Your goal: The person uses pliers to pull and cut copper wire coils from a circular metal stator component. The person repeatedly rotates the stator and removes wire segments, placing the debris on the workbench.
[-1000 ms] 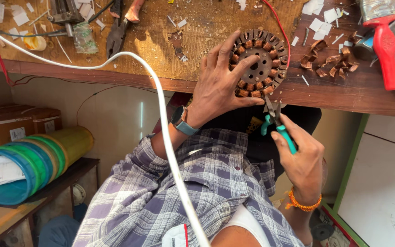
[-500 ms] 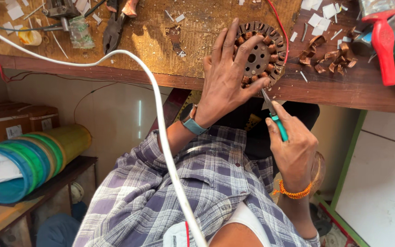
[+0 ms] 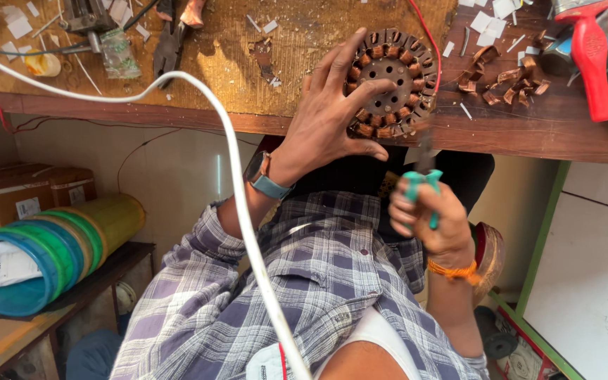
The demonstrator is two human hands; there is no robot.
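A round motor stator (image 3: 393,81) with copper windings lies near the front edge of the wooden workbench (image 3: 248,70). My left hand (image 3: 332,112) is spread over its left side, fingers pressing on the coils and hub. My right hand (image 3: 427,218) is below the bench edge, closed around teal-handled pliers (image 3: 423,184) whose blurred jaws point up at the stator's lower rim. A red wire (image 3: 427,42) runs from the stator toward the back.
Cut copper coil pieces (image 3: 504,81) and white paper scraps lie right of the stator. A red-handled tool (image 3: 592,56) sits far right, dark pliers (image 3: 170,35) at the back left. A white cable (image 3: 233,176) crosses the view. Coloured rolls (image 3: 51,246) and boxes (image 3: 29,190) sit lower left.
The stator now lies flatter under my left hand, nearer the bench edge. My right hand has turned the pliers upright, jaws at the stator's lower rim.
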